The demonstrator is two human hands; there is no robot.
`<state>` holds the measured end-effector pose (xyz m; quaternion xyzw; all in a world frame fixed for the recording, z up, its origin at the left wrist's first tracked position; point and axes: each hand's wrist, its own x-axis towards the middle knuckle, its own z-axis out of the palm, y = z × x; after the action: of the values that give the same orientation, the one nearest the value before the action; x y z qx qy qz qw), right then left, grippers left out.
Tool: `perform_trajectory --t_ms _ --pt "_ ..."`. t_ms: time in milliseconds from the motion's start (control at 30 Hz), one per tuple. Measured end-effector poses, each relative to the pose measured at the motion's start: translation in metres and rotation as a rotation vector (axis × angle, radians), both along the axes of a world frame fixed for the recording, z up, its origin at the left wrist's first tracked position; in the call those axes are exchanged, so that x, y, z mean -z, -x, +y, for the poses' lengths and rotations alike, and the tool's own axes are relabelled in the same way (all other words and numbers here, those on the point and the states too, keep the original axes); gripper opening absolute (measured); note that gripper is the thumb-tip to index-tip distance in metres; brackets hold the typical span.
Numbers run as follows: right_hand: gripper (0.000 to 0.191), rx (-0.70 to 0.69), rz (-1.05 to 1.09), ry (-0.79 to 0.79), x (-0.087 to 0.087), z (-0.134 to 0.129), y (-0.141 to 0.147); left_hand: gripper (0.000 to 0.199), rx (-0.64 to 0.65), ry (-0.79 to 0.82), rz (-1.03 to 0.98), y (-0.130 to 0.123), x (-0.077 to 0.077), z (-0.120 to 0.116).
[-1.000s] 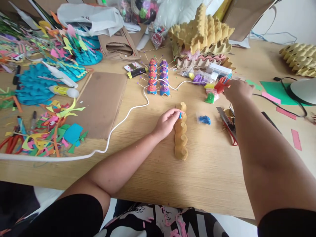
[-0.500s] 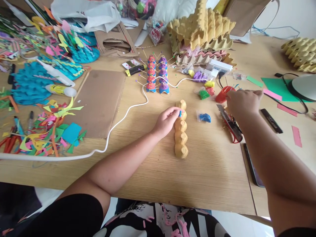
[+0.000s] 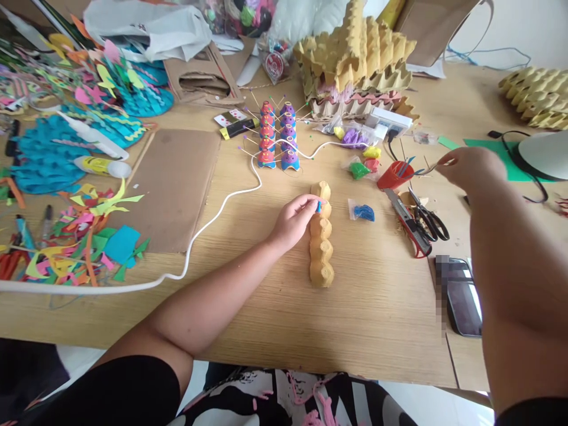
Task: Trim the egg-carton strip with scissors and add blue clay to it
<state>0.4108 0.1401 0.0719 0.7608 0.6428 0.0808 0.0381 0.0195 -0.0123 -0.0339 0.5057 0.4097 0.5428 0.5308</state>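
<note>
My left hand [image 3: 293, 222] pinches a small blue piece [image 3: 318, 206], perhaps clay, over the upper part of a yellow egg-carton strip [image 3: 321, 251]. The strip lies lengthwise on the table, bumps upward. At the right, my right hand [image 3: 473, 168] is closed, fingertips together on a thin stick-like thing [image 3: 430, 170] beside a red cup [image 3: 394, 176]. Thin blue strips and sticks poke out of the cup. Right of the carton strip lies a small packet of blue material [image 3: 364, 212].
Scissors [image 3: 429, 219] and a red-handled cutter [image 3: 410, 225] lie below the cup, near a phone [image 3: 464, 296]. Two painted egg-carton strips [image 3: 290, 133] bristle with pins at the back. A white cable [image 3: 190, 248] crosses the left side. Egg trays [image 3: 355, 59] are stacked behind.
My right hand has moved right, away from above the red cup, uncovering the cup and scissors. The left hand stays at the carton strip with the blue piece. The view has shifted slightly.
</note>
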Motion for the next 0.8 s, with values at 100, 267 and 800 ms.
perform_trajectory --t_ms 100,267,800 --pt "0.034 0.042 -0.025 0.237 0.019 0.01 -0.001 0.042 -0.009 0.014 0.001 0.0 -0.002 -0.001" --pt "0.034 -0.046 -0.122 0.296 0.037 0.014 0.006 0.045 -0.01 0.019 -0.026 -0.001 -0.002 -0.001" --pt "0.042 0.129 0.09 0.134 0.023 0.056 -0.017 0.038 -0.01 0.005 0.047 0.003 -0.004 -0.003"
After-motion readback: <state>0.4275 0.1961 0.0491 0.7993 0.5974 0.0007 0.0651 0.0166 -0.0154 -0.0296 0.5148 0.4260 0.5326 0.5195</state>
